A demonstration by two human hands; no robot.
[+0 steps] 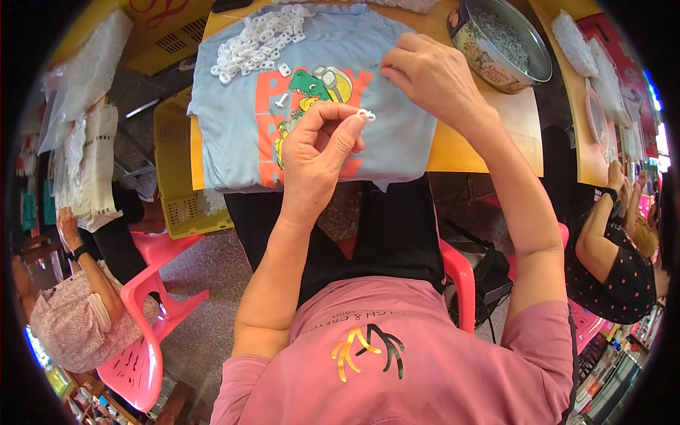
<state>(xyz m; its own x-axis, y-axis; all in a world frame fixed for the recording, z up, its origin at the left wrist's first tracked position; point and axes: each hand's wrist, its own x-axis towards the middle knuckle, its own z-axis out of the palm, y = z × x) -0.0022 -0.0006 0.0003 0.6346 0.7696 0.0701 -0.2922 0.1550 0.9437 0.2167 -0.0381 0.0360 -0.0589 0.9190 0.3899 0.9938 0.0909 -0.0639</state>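
My left hand (322,145) pinches a small white plastic piece with holes (365,115) between thumb and forefinger, above a folded light-blue T-shirt (227,134) with an orange and green dinosaur print. To its right, my right hand (435,74) hovers over the shirt's right side with fingertips drawn together; whatever they hold, if anything, is too small to make out. On the shirt's upper left lies a pile of similar white plastic pieces (258,42). One loose white piece (284,69) and a slim white plastic part (282,100) lie nearer my left hand.
A round tin (489,71) filled with small metal pieces stands on the wooden table (496,145) at right. A yellow crate (170,163) is beside the table at left. Pink chairs (152,312) and people sit on both sides, with plastic bags (85,163) at left.
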